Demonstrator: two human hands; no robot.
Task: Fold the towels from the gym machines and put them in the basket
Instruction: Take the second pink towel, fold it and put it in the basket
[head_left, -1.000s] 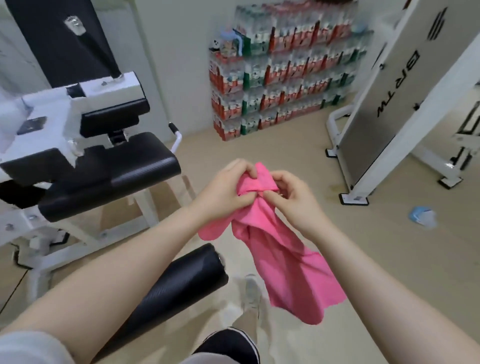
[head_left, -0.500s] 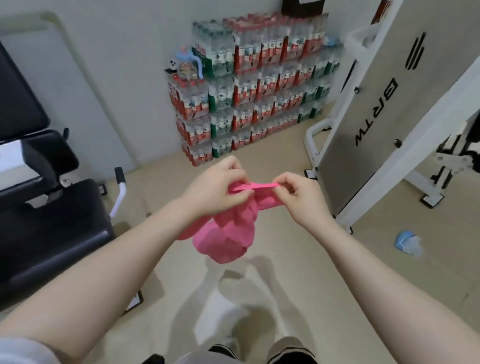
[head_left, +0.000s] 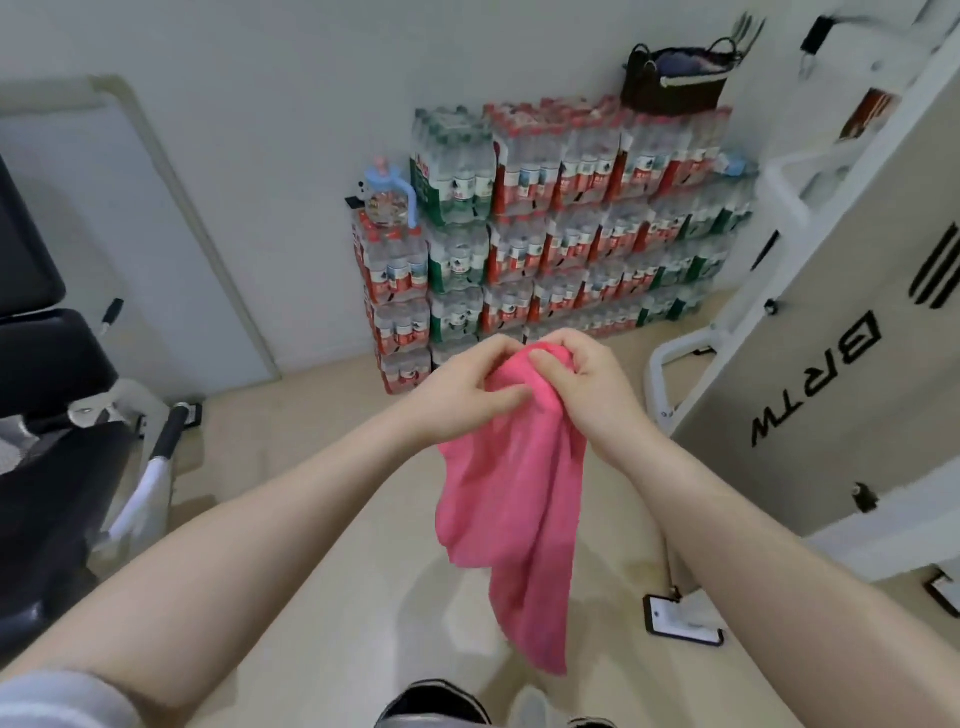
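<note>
The left hand (head_left: 457, 387) and the right hand (head_left: 582, 384) are close together in the middle of the view, and both grip the top of a pink towel (head_left: 511, 499). The fingers of each hand are curled into the cloth, the left from the left side and the right from the right side, so the top of the towel is bunched between them. The rest of the towel hangs freely down below the hands, above the beige floor (head_left: 332, 571). The cloth looks soft and a little fuzzy, with long loose folds, and its lowest corner ends near the person's shoes (head_left: 441, 701) at the bottom edge.

Far behind the hands, against the white wall, there is a big stack of bottled water packs (head_left: 561, 228), wrapped in clear plastic with red and green labels. On top of this stack, at the right, stands a dark woven basket (head_left: 670, 88) with handles; something pale purple lies inside it, but what it is cannot be told. On the left is a gym machine (head_left: 52, 426) with black padded cushions and a white frame. On the right stands a second gym machine (head_left: 852, 332), a pale flat panel with black letters in white tubes.
</note>
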